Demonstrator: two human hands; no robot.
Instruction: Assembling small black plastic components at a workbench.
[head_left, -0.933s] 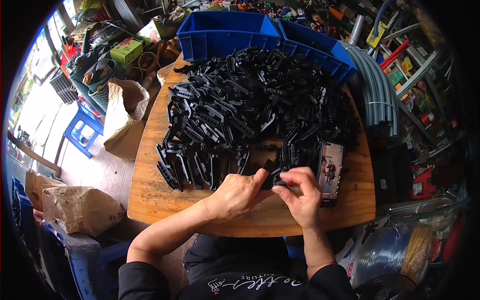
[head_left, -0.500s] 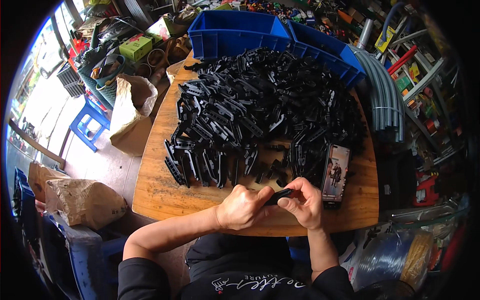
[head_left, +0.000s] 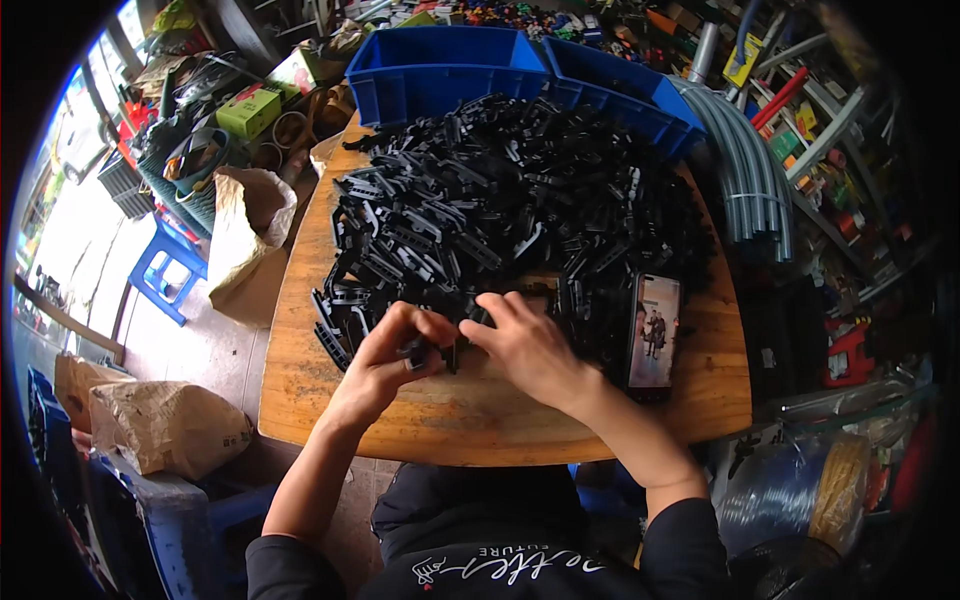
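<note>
A large heap of black plastic parts [head_left: 500, 190], many long and ribbed, covers much of the wooden table [head_left: 480, 435]. My left hand [head_left: 378, 365] is closed round a small black plastic part [head_left: 412, 350] at the heap's near edge; the fingers hide most of it. Just to the right, my right hand [head_left: 530, 350] reaches over the front of the heap, thumb and fingers curled toward each other. Whatever lies between those fingertips is dark and cannot be told apart from the parts behind it.
A lit phone [head_left: 655, 332] stands at the heap's right side. Two blue bins [head_left: 450, 85] line the table's far edge. Left of the table are a paper sack [head_left: 245, 250] and a blue stool [head_left: 168, 270]; grey hoses [head_left: 750, 180] hang at the right.
My hands were together at the table's near edge around a black part. They have separated and moved left and farther out, the right hand now reaching to the heap. The view has shifted slightly.
</note>
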